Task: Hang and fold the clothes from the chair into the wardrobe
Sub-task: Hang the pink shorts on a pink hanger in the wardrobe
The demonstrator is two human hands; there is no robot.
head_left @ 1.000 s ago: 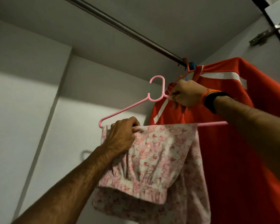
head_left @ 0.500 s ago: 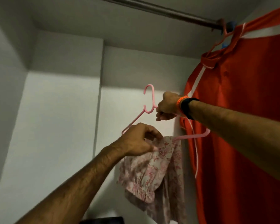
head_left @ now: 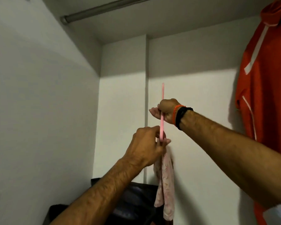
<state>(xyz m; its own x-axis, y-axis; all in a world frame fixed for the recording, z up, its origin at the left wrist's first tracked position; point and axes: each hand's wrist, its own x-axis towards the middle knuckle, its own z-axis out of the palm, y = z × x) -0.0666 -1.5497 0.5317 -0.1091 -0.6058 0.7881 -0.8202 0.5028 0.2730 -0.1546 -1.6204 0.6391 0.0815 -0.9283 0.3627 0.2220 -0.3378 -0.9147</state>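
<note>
A pink plastic hanger [head_left: 162,111] stands edge-on in front of me, its hook pointing up, well below the metal rail [head_left: 107,7]. My right hand [head_left: 166,112] grips the hanger just under the hook. My left hand [head_left: 147,146] pinches its lower bar together with the pink floral garment [head_left: 165,184], which drapes down from the bar. The wardrobe's white walls [head_left: 39,111] surround both hands.
A red shirt with white stripes [head_left: 266,78] hangs at the right end of the rail. A dark bag or pile [head_left: 136,203] sits low in the wardrobe behind my left arm. The left stretch of rail carries nothing.
The hanger with the floral garment has turned from face-on to edge-on and moved left, away from the red shirt. My view has swung left along the rail.
</note>
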